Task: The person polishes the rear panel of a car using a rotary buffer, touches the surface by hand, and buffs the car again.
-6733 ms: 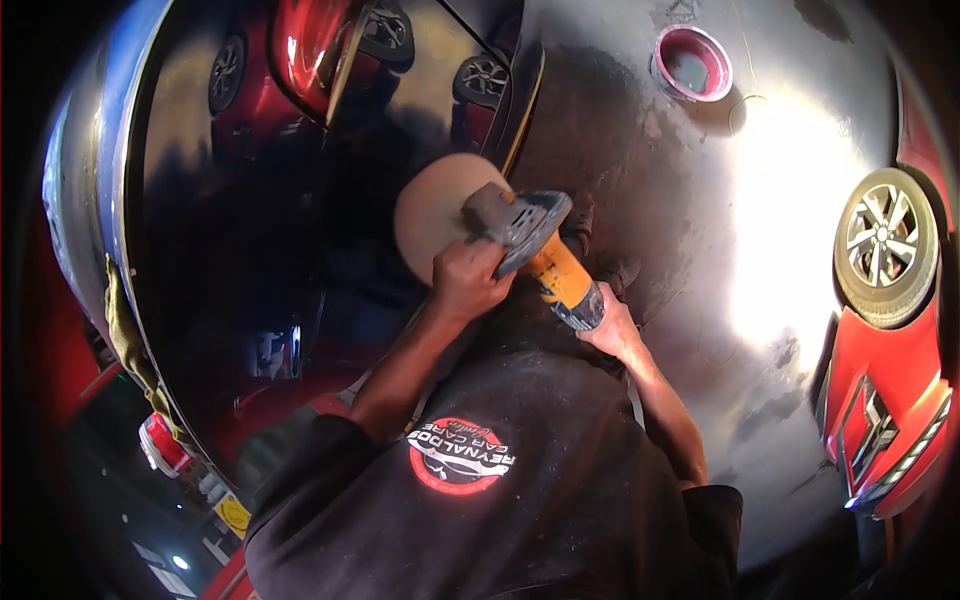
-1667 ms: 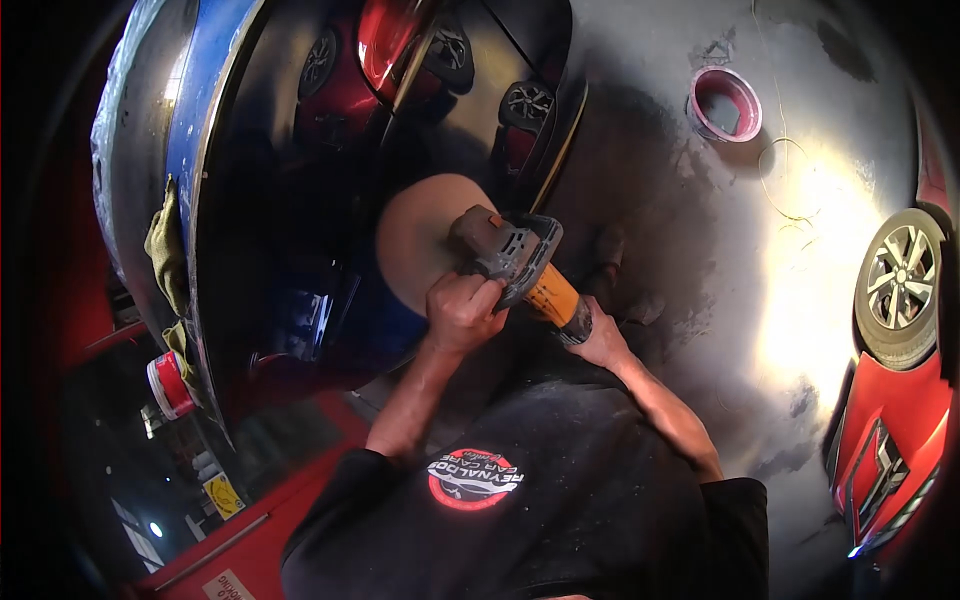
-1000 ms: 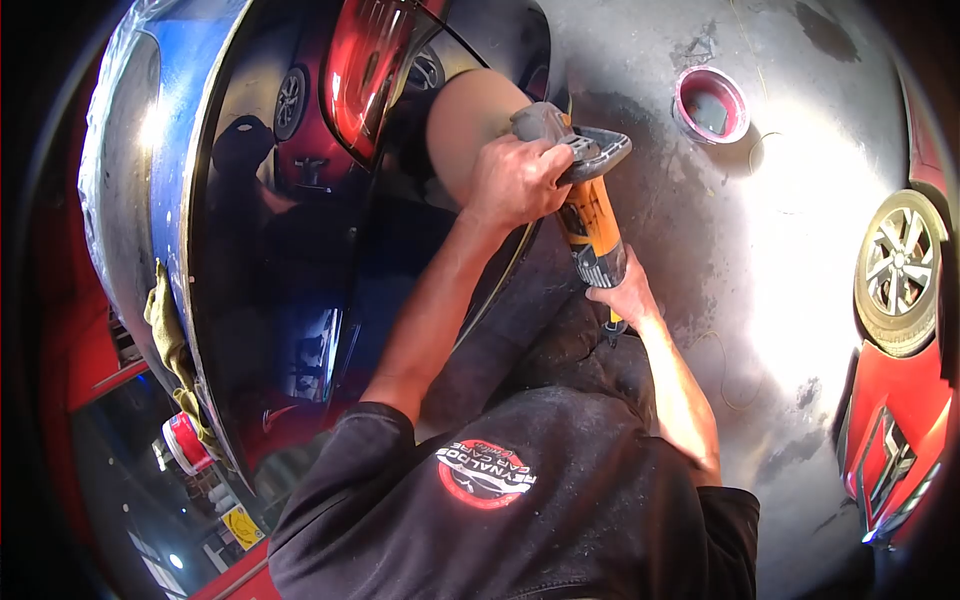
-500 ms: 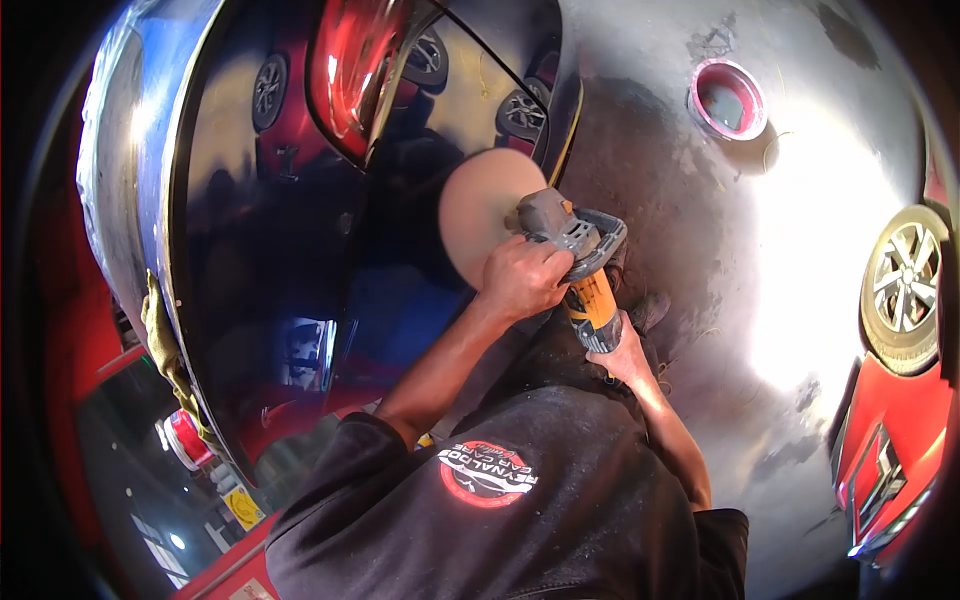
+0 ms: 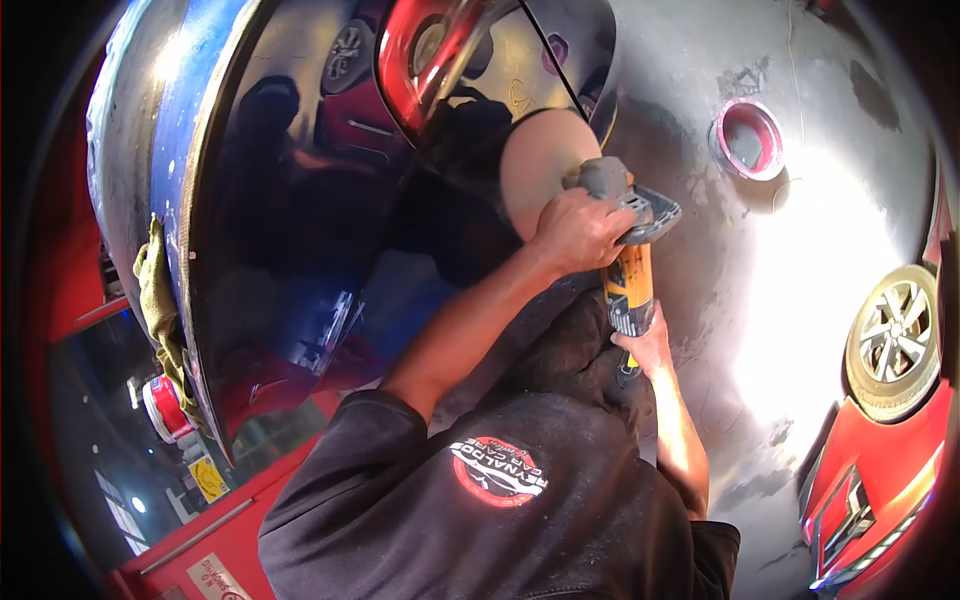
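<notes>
A yellow and grey polisher (image 5: 632, 285) is held across the front of my body. My left hand (image 5: 582, 232) wraps round its head, beside the grey loop-shaped handle (image 5: 660, 215). Lower down, my right hand (image 5: 648, 345) grips the rear end of the body. The round pale pad (image 5: 540, 170) looks smooth and blurred. It faces the glossy dark car panel (image 5: 300, 230), near the red tail light (image 5: 405, 75); whether it presses on the surface I cannot tell.
A pink-rimmed bucket (image 5: 750, 140) stands on the grey floor (image 5: 690, 100). A red car with a silver wheel (image 5: 892, 340) is at the right. At the left, a yellowish cloth (image 5: 157, 290) hangs on the panel's edge, near a red and white container (image 5: 168, 408).
Both hands and the polisher have shifted right and the pad slightly up in the view. The camera's view has also moved, with the car and bucket appearing further right. Both grips are kept.
</notes>
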`<state>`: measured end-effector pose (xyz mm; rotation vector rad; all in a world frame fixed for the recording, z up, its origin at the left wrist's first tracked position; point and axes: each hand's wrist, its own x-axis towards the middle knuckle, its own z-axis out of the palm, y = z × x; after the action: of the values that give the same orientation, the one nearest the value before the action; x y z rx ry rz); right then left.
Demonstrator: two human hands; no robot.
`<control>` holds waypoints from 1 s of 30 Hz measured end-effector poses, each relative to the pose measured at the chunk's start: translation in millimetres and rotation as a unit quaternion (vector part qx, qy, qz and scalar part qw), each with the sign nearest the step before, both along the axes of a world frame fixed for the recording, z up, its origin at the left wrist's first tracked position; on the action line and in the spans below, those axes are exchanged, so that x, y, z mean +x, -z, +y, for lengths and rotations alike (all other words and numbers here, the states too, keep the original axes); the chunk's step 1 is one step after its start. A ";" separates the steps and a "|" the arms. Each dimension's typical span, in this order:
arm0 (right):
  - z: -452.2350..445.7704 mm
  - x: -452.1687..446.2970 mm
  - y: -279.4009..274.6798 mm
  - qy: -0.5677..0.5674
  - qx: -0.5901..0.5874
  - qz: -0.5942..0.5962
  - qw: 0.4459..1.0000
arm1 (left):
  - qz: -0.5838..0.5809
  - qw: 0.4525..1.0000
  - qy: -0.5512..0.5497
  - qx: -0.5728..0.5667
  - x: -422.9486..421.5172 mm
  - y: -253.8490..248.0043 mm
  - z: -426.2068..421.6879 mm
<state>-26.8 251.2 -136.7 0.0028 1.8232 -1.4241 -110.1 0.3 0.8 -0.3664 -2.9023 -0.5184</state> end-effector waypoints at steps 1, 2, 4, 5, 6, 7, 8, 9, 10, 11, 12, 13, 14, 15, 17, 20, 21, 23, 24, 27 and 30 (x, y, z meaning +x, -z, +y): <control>4.3 14.9 3.0 -0.013 0.003 -0.002 1.000 | 0.003 1.000 -0.005 0.005 17.2 4.4 2.2; 8.6 30.1 7.6 -0.024 0.006 -0.003 1.000 | -0.007 1.000 -0.005 0.002 35.8 3.6 4.5; 15.8 61.6 11.4 -0.030 -0.009 -0.016 0.999 | -0.018 1.000 -0.005 0.003 73.5 -0.1 8.4; 19.0 72.5 9.2 -0.044 -0.002 -0.018 0.999 | -0.020 1.000 -0.007 0.008 90.7 -0.9 9.7; 20.6 81.9 6.7 -0.057 0.006 -0.021 0.998 | -0.028 0.999 -0.015 0.005 107.0 -2.7 11.4; 22.5 85.7 1.0 -0.066 0.001 -0.021 0.998 | -0.035 0.999 -0.022 0.003 121.4 -5.0 12.8; 24.2 87.4 -2.7 -0.076 0.002 -0.020 0.997 | -0.042 0.999 -0.029 0.001 130.7 -7.5 13.9; 25.2 87.4 -5.4 -0.087 0.003 -0.019 0.996 | -0.045 0.998 -0.033 0.000 136.7 -11.3 14.2; 25.7 87.5 -6.4 -0.100 0.005 -0.018 0.995 | -0.048 0.998 -0.038 -0.001 141.3 -15.7 14.3; 25.8 87.2 -5.5 -0.097 0.000 -0.017 0.995 | -0.050 0.998 -0.043 -0.003 142.3 -18.1 15.4; 25.6 85.6 -5.7 -0.091 0.002 -0.011 0.996 | -0.053 0.998 -0.038 0.000 139.0 -18.7 16.4; 24.6 82.4 -6.2 -0.086 0.004 -0.003 0.996 | -0.054 0.998 -0.034 0.003 132.8 -19.0 15.6; 23.0 78.2 -6.4 -0.082 0.005 0.005 0.997 | -0.055 0.998 -0.031 0.006 125.6 -19.3 13.3; 23.1 72.1 -4.9 -0.074 0.006 -0.001 0.997 | -0.045 0.999 -0.023 0.007 115.0 -16.9 12.4; 25.7 60.5 -1.1 -0.061 0.006 -0.016 0.998 | -0.029 0.999 -0.010 0.010 89.8 -7.3 13.5; 25.6 35.7 2.2 -0.036 0.018 -0.031 0.999 | -0.018 1.000 0.000 0.018 50.9 4.6 10.8; 23.6 23.1 0.2 -0.030 0.026 -0.032 0.999 | -0.006 1.000 -0.001 0.019 37.7 10.5 9.4; 19.2 -1.7 -4.9 -0.026 0.043 -0.017 0.999 | 0.017 1.000 -0.002 0.021 13.9 21.1 6.3; 17.9 -11.4 -1.8 -0.030 0.047 -0.011 0.998 | 0.028 0.999 -0.003 0.024 2.3 23.4 5.2; 9.2 -27.9 2.5 -0.017 0.054 0.020 0.998 | 0.052 0.998 -0.017 0.027 -10.7 27.6 1.1; 12.1 -16.5 8.5 -0.027 0.054 0.042 0.997 | 0.064 0.997 -0.035 0.013 0.3 24.4 4.2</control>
<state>-43.3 263.3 -145.2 -0.0513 1.9531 -1.3037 -109.8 4.4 -23.7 -0.2826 -2.7713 -0.5027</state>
